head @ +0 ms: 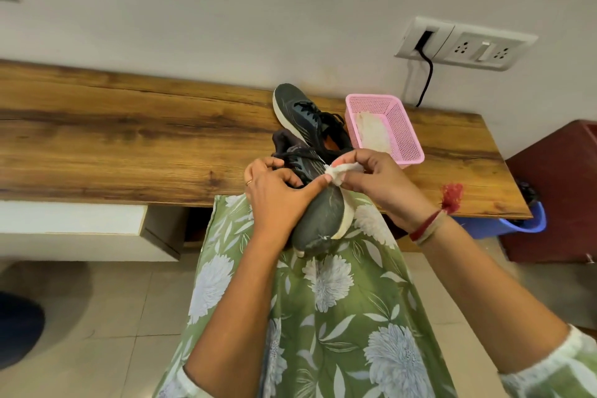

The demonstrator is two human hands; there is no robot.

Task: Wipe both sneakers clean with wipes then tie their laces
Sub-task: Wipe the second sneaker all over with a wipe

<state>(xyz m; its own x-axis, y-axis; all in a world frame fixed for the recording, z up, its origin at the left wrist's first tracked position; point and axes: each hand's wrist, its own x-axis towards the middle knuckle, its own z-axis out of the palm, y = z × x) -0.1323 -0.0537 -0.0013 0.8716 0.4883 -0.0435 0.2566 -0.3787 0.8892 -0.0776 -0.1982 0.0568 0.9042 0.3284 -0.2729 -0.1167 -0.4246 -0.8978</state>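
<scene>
A dark grey sneaker (323,220) with a white sole lies over my lap and the shelf's front edge, toe toward me. My left hand (274,194) grips its upper from the left, thumb stretched across to the wipe. My right hand (378,184) pinches a small bunched white wipe (342,173) against the sneaker's right side near the laces. The second dark sneaker (300,110) rests on the wooden shelf (129,139) just behind, laces loose.
A pink mesh basket (407,136) with a white wipe in it stands right of the sneakers. A wall socket panel (465,45) with a black cable is above it. A blue bin (523,223) and a dark red cabinet (562,191) stand at the right.
</scene>
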